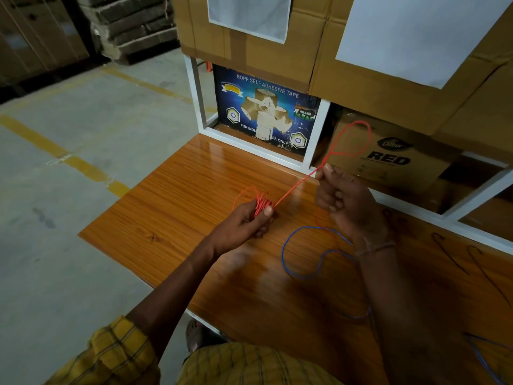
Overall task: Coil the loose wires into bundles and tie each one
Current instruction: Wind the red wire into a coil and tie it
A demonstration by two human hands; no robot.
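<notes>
We are tying off the red wire (291,187): our left hand (244,220) grips the coil under its thumb, our right hand (341,195) pinches the tail, looped beyond its fingertips. Next, wrap it.

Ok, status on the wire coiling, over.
Left hand grips red coil. Right hand pinches red wire's free end, loop above. Blue wire loose on table. Nothing in the way.
</notes>
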